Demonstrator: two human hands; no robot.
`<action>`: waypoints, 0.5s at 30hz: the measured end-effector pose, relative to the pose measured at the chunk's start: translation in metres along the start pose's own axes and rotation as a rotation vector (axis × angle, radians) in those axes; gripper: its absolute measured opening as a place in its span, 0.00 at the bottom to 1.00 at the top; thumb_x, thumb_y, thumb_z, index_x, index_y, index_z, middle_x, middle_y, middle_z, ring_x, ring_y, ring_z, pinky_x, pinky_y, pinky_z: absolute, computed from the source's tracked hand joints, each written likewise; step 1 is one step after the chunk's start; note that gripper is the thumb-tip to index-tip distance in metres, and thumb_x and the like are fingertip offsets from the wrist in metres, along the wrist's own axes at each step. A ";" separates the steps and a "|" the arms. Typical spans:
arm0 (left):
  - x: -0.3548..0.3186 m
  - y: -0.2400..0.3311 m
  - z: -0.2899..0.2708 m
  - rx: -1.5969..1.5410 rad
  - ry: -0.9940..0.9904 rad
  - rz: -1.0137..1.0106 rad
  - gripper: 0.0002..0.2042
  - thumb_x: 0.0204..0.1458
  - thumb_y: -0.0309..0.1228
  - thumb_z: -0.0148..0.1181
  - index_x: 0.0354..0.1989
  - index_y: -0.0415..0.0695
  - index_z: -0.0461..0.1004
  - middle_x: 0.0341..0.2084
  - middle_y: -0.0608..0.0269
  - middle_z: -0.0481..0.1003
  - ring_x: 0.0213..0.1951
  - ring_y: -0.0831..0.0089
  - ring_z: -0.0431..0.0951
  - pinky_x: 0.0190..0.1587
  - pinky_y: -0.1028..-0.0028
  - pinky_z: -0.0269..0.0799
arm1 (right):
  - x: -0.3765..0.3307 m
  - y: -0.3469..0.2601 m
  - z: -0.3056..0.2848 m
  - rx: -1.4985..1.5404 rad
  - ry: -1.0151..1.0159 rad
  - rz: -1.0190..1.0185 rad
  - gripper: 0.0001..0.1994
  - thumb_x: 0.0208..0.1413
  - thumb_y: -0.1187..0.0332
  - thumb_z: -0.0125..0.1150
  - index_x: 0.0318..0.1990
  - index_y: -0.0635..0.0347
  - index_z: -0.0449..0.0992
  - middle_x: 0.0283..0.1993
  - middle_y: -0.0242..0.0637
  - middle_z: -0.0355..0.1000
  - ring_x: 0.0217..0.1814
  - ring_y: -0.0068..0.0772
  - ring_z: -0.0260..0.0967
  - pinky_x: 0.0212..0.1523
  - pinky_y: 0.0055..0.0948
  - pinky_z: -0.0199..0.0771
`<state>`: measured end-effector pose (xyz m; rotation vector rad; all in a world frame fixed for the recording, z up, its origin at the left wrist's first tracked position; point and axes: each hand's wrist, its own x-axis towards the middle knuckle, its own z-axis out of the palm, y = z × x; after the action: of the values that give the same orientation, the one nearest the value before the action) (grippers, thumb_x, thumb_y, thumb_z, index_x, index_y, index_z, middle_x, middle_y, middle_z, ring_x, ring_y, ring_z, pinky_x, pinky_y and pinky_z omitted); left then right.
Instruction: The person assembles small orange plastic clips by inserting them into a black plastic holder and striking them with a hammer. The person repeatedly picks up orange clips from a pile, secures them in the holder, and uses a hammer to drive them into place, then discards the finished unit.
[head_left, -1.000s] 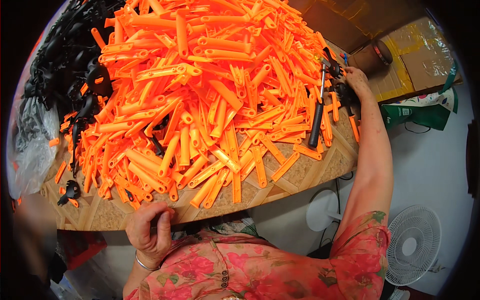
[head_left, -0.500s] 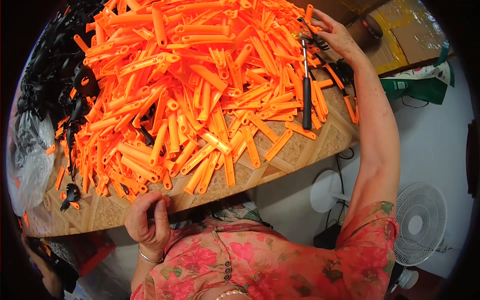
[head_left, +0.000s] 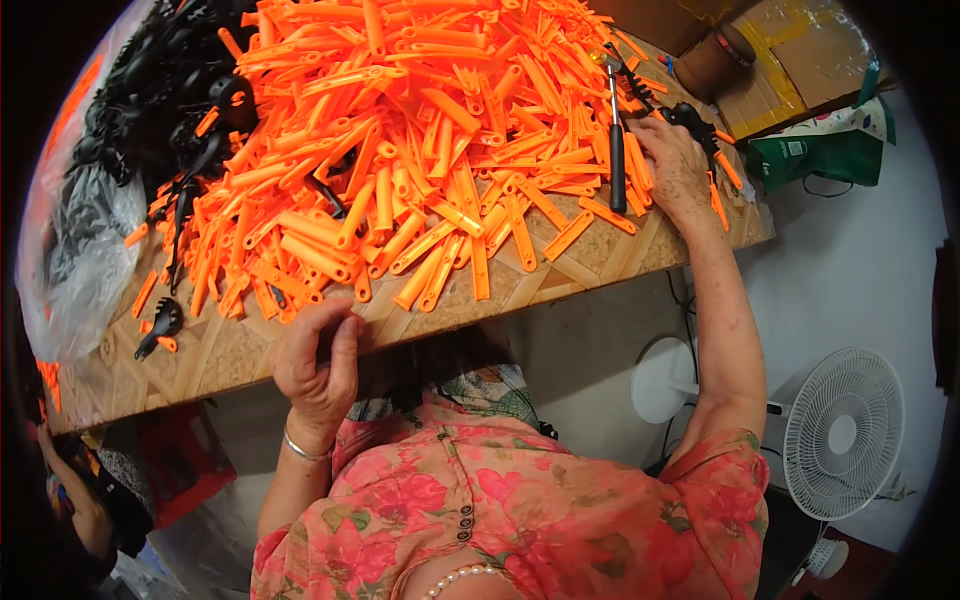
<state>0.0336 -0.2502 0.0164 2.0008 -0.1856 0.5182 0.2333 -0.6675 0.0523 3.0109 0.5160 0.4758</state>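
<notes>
— Since a second ago the right hand [head_left: 675, 165] has come off the far parts and lies flat on the counter [head_left: 610, 255], fingers spread, gripping nothing, just beside the hammer [head_left: 616, 140].

— And the left hand [head_left: 318, 365]?

— Curled at the counter's near edge; whether it holds anything, I cannot tell.

— How would the hammer handle?

— Stiff and head-heavy, I'd judge: dark ribbed grip, thin shiny shaft, small metal head. Take it by the grip. It lies along the right side of the heap of orange plastic pieces [head_left: 420, 150], light, smooth, long and hollow. Black plastic parts [head_left: 160, 90] lie far left.
</notes>
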 end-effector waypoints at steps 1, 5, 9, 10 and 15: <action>0.000 -0.001 0.001 -0.002 0.004 0.010 0.07 0.57 0.18 0.57 0.43 0.36 0.75 0.27 0.63 0.76 0.29 0.80 0.77 0.34 0.81 0.73 | 0.006 -0.009 -0.005 0.000 0.002 -0.019 0.15 0.54 0.72 0.53 0.49 0.57 0.77 0.54 0.37 0.71 0.57 0.42 0.64 0.57 0.38 0.62; 0.000 -0.004 0.005 0.037 0.071 0.045 0.07 0.52 0.18 0.62 0.40 0.38 0.76 0.26 0.61 0.77 0.26 0.75 0.78 0.31 0.78 0.72 | 0.030 -0.034 -0.003 0.032 -0.124 0.041 0.15 0.53 0.71 0.52 0.46 0.64 0.78 0.52 0.43 0.70 0.59 0.45 0.63 0.60 0.42 0.63; 0.001 -0.004 0.006 0.054 0.085 0.074 0.07 0.51 0.19 0.63 0.39 0.39 0.77 0.26 0.61 0.77 0.26 0.74 0.78 0.30 0.77 0.72 | 0.034 -0.028 0.013 0.120 -0.044 0.020 0.16 0.51 0.72 0.52 0.47 0.61 0.78 0.51 0.40 0.71 0.58 0.46 0.64 0.61 0.43 0.63; 0.001 -0.004 0.005 0.056 0.079 0.077 0.07 0.51 0.19 0.63 0.39 0.39 0.77 0.26 0.60 0.77 0.26 0.74 0.78 0.30 0.77 0.72 | 0.034 -0.022 0.010 0.133 -0.049 0.017 0.16 0.51 0.71 0.52 0.47 0.59 0.79 0.51 0.39 0.71 0.57 0.46 0.65 0.61 0.43 0.63; 0.004 -0.003 0.003 0.104 0.035 0.110 0.07 0.55 0.17 0.59 0.41 0.37 0.75 0.25 0.63 0.77 0.28 0.78 0.78 0.33 0.79 0.73 | 0.042 0.028 0.019 0.034 0.334 0.248 0.16 0.51 0.63 0.56 0.47 0.50 0.79 0.50 0.35 0.74 0.58 0.38 0.66 0.58 0.43 0.64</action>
<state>0.0386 -0.2505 0.0142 2.0897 -0.2531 0.6443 0.2860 -0.6797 0.0493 3.0530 0.1611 1.0063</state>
